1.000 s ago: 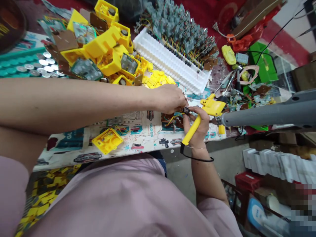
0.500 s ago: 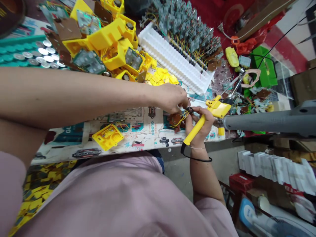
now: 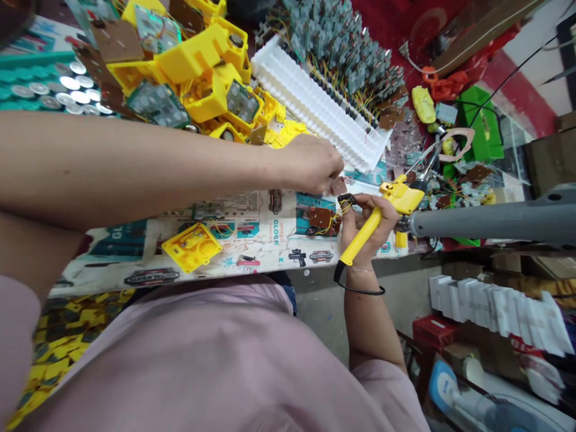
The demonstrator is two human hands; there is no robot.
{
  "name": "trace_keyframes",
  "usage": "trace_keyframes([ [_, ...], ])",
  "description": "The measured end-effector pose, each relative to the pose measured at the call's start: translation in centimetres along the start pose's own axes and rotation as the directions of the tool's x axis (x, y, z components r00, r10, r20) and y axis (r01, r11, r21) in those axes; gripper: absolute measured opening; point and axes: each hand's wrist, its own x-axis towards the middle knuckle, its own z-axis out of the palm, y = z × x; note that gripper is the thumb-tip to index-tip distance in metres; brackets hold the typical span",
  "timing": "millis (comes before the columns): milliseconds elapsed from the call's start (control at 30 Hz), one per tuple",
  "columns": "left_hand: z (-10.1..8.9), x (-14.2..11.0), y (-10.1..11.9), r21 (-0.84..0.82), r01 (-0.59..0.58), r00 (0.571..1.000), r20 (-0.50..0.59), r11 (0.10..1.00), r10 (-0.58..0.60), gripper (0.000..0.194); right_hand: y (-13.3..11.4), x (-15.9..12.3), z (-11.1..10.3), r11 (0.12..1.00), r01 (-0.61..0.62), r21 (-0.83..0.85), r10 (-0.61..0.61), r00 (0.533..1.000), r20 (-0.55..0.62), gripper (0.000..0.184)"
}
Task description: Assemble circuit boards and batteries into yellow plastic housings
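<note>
My right hand (image 3: pixel 366 225) is closed around the handle of a yellow soldering gun (image 3: pixel 396 198), its metal tip pointing away toward the back right. Between the same hand's thumb and fingertips sits a small black part (image 3: pixel 346 198) with thin yellow wires. The wires run toward a brown circuit board (image 3: pixel 321 219) on the table. Just up and left of the black part, my left hand (image 3: pixel 312 165) hovers with curled fingers pressed together; whatever is in them is hidden. An open yellow plastic housing (image 3: pixel 192 247) lies by the table's front edge.
A white ribbed tray (image 3: pixel 315 99) holds rows of wired black parts, with grey assemblies (image 3: pixel 333 48) heaped behind. Yellow housings (image 3: pixel 193 54) are piled at back left, beside a teal tray (image 3: pixel 27 69) of round silver cells. A grey tube (image 3: pixel 486 219) juts in from the right.
My left hand has moved up and slightly left, away from the black part. My right hand keeps the soldering gun and the part, with its fingers slightly shifted.
</note>
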Motion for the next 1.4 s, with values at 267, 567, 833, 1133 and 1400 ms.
trace_keyframes([
  [267,0.0,-0.4,-1.4,0.097,-0.148,0.989,0.000,0.984,0.148,0.032,0.2,-0.1,-1.6,0.981,0.098,-0.166,-0.082,0.991,0.102,0.044],
  [567,1.7,-0.5,-1.0,0.236,-0.379,0.922,0.180,0.894,0.343,0.024,-1.0,0.7,-6.2,0.782,0.391,-0.486,-0.067,0.828,0.557,0.029],
  [833,0.0,-2.6,-1.1,0.218,-0.160,0.987,0.056,0.963,0.151,0.038,-3.4,0.1,-6.0,0.849,0.361,-0.386,-0.107,0.833,0.543,0.036],
  [1133,-0.3,-6.9,1.7,-0.099,0.060,0.987,0.156,0.993,-0.044,0.025,-3.5,-0.9,-4.3,0.908,0.294,-0.299,-0.149,0.892,0.427,0.039],
  [1400,-1.0,-11.1,-2.9,-0.225,0.181,0.981,0.105,0.957,-0.160,0.033,-4.7,-1.9,-3.6,0.955,0.249,-0.164,-0.145,0.870,0.472,0.038],
])
